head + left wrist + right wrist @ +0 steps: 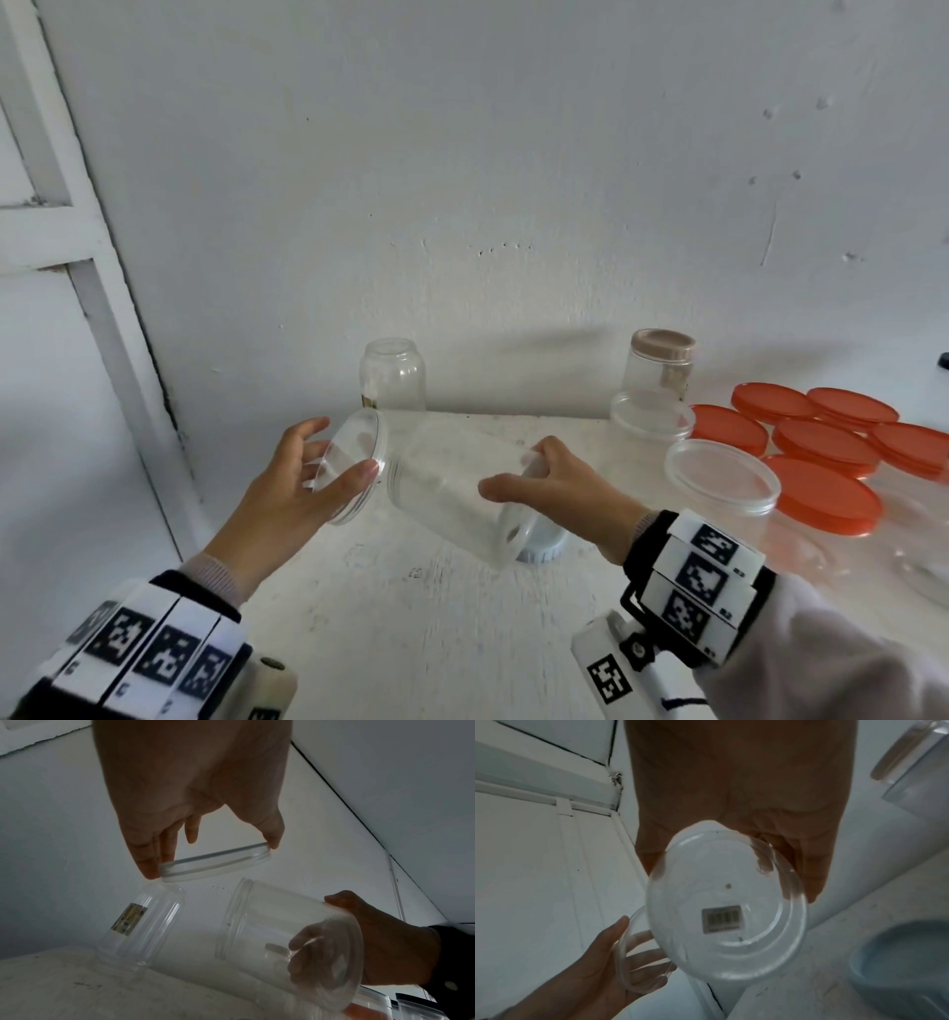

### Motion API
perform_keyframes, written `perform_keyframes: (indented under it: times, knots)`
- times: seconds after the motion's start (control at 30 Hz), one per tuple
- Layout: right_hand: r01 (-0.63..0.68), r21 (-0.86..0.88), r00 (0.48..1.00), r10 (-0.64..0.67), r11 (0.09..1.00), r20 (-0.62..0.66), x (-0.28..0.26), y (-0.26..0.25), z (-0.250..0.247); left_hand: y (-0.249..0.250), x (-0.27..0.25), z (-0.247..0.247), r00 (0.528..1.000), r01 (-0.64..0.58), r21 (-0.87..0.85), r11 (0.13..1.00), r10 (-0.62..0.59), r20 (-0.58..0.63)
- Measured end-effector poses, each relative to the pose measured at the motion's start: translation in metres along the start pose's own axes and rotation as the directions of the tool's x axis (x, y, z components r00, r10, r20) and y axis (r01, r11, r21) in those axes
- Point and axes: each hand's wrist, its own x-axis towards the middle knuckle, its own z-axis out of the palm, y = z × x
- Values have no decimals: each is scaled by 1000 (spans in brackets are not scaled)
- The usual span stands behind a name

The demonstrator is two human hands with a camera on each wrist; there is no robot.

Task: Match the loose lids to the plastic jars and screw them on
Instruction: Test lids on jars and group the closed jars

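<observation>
- Left hand (pixel 287 483): thumb and fingertips spread wide and pinched round the rim of a clear lid (pixel 354 465), which stands on edge with its open side turned toward the jar mouth.
- Right hand (pixel 557 493): fingers curled over the far side of a clear plastic jar (pixel 452 493), thumb along the near side; the grip sits at the base end, and the jar is lifted off the white table (pixel 436 616) and tilted almost onto its side.
- Relation of parts: the threaded mouth points at the left fingers; in the left wrist view the lid (pixel 214 862) lies just beside the neck (pixel 240 896) but apart from it, not yet seated.
- Step in hand, as judged: a lid has been picked for this jar and is being offered up to the mouth; no thread is engaged.
- Next move, as judged: square the lid to the neck, close the gap, then twist while the right hand holds the jar firm. A skewed start risks cross-threading.
- Beyond the right fingers: two more clear lids (pixel 721 475), several orange lids (pixel 821 493), a jar with a tan cap (pixel 660 372); beyond the left fingers, an open jar (pixel 393 377). A pale blue lid (pixel 547 547) lies beneath the held jar's base.
</observation>
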Motion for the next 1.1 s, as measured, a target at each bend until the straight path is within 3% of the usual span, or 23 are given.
perform_keyframes:
  times: [0.17,0.37,0.5,0.8,1.1]
  knots:
    - [-145,281,983,107,949,147,-3,9,6,2,4,2,1000,-11,-33,999,10,-6]
    - [-250,406,952,149,879,266,1,14,11,7,5,3,999,-17,-53,998,19,26]
    - [-201,335,968,134,921,213,6,18,21,10,7,4,1000,-17,-65,998,19,17]
    - [-192,249,964,135,949,229,11,23,36,14,10,7,999,-35,-50,998,36,13]
    - [48,-67,956,-27,997,291,8,37,36,20,10,15,996,-64,-15,998,64,57]
